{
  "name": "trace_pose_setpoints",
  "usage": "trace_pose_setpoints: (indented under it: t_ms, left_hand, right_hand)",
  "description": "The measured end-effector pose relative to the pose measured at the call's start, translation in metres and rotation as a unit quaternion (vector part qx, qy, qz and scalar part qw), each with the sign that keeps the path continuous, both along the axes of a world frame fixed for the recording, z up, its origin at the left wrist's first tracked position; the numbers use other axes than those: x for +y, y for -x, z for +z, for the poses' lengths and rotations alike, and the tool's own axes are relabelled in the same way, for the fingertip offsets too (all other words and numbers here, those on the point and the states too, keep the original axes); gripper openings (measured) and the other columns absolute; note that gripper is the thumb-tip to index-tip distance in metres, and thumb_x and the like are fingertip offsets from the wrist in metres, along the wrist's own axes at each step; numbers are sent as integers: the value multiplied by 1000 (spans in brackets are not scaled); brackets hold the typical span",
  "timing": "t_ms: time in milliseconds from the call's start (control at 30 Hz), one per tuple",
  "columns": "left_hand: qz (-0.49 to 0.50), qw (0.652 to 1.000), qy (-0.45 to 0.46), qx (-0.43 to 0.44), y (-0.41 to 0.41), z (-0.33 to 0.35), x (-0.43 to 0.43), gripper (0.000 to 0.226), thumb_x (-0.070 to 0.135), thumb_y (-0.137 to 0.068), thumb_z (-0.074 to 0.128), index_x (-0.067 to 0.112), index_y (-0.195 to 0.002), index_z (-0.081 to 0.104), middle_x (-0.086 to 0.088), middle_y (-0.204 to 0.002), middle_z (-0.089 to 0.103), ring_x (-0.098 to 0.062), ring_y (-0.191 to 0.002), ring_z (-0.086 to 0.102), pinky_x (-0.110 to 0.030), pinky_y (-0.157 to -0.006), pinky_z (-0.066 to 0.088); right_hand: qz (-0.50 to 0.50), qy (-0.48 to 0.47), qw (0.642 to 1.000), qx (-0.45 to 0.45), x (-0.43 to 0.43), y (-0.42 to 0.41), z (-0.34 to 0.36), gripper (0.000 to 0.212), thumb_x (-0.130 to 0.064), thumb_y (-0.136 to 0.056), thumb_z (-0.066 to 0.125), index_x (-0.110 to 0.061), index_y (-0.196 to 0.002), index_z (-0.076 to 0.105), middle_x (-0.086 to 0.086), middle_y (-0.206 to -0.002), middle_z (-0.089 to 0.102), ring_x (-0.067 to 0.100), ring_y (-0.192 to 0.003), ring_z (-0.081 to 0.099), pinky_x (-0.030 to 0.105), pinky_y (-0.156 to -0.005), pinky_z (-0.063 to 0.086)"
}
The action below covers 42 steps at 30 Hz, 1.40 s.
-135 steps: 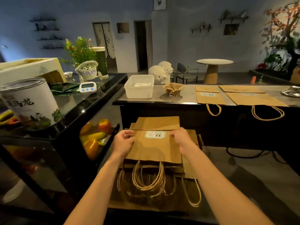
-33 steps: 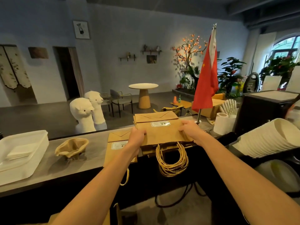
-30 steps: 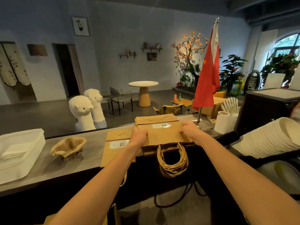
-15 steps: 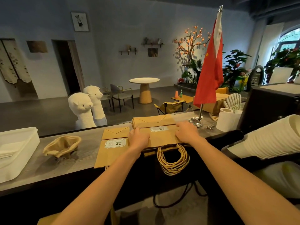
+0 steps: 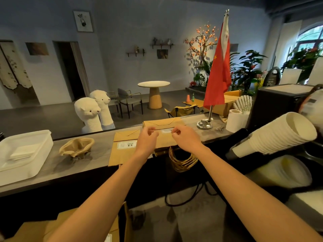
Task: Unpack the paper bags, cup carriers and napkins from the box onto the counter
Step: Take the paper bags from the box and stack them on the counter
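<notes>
In the head view, your left hand (image 5: 146, 139) and right hand (image 5: 185, 139) hung side by side over the stack of bags (image 5: 164, 123), fingers loosely curled and grasping nothing. I cannot tell whether any fingertip brushed the top bag. The stack lay flat on the counter (image 5: 52, 170) near its front edge, and its twine handles (image 5: 183, 163) drooped over that edge at six o'clock of your right hand. Just beside the stack at nine o'clock lay a single bag (image 5: 118, 156) with a white label, also flat, its near end at the counter's edge. Farther toward nine o'clock sat a cup carrier (image 5: 76, 147), apart from that bag, and at the far left a white tub (image 5: 35, 165) held folded napkins (image 5: 22, 151). At three o'clock of the stack stood a red flag (image 5: 218, 81) on a metal base, then a paper roll (image 5: 235, 122). A sleeve of white cups (image 5: 279, 135) lay tilted at the right. At seven o'clock, low under your left forearm, showed the box (image 5: 31, 233), its contents unclear.
</notes>
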<state>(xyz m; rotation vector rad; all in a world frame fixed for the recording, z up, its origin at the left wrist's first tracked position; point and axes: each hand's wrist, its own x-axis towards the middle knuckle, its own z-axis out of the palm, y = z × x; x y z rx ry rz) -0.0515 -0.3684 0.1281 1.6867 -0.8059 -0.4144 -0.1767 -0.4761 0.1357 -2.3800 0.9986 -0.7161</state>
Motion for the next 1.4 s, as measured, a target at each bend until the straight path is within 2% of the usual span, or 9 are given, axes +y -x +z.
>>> trace_pose_setpoints:
  t_ms: [233,367,467,700,867,1033,1200,1300,1400]
  left_hand:
    - [14,997,80,16,17,-17,109,32,24,-102,56,25,-133,51,4,-124,62,-13,-117,59,-26,-87,47]
    - [27,996,86,6,27,-40,179,23,23,-103,55,36,-120,49,6,-128,62,-5,-115,57,-14,-81,39]
    - [52,996,68,-15,29,-66,229,32,22,-103,57,30,-133,47,7,-121,65,-5,-115,60,-17,-87,42]
    - [105,994,-3,-38,20,-119,322,31,19,-103,55,21,-134,50,11,-113,61,-3,-108,59,-14,-79,45]
    - [126,966,-179,-136,2,-156,361,48,30,-99,60,23,-145,46,1,-141,52,-19,-127,52,-43,-106,47]
    - [93,956,-249,-122,0,-168,376,62,33,-97,63,22,-153,37,-3,-155,37,-21,-134,46,-45,-110,46]
    - [95,964,-215,-122,4,-171,378,61,30,-98,64,21,-152,37,-2,-154,40,-16,-130,47,-35,-103,49]
    - [81,977,-172,-96,11,-168,376,58,27,-99,63,23,-151,38,-1,-151,45,-8,-122,48,-23,-93,46]
    - [88,982,-144,-81,11,-165,380,59,27,-100,63,23,-152,38,1,-155,43,-14,-139,43,-32,-102,42]
  right_hand:
    - [40,-111,979,-165,96,1,-18,14,-17,-93,59,-19,-101,71,-1,-91,69,15,-89,66,30,-76,53]
    - [67,-169,964,-195,155,7,-38,17,-17,-96,56,-23,-102,70,-4,-90,72,11,-86,67,28,-75,53]
    - [94,-200,955,-198,199,10,-55,17,-16,-97,55,-26,-99,69,-4,-90,73,9,-83,68,26,-75,51]
    - [102,-222,966,-85,273,-5,-120,12,-24,-98,57,-26,-107,65,-5,-96,67,14,-93,64,39,-86,56]
    - [79,-186,979,35,303,-16,-153,41,-33,-98,56,-23,-137,50,1,-125,62,19,-112,59,42,-97,51]
    - [44,-158,981,102,318,-30,-170,64,-46,-94,63,-21,-147,37,8,-144,48,28,-129,49,40,-99,45]
    - [6,-279,958,-67,326,-37,-174,94,-36,-85,79,-20,-156,19,9,-150,47,30,-134,49,44,-105,47]
    - [35,-379,916,-126,333,-43,-176,71,-23,-89,76,-22,-148,37,5,-142,56,22,-121,58,40,-97,54]
    - [63,-388,914,-103,336,-48,-177,59,-12,-94,68,-24,-147,43,2,-136,61,18,-115,62,36,-89,59]
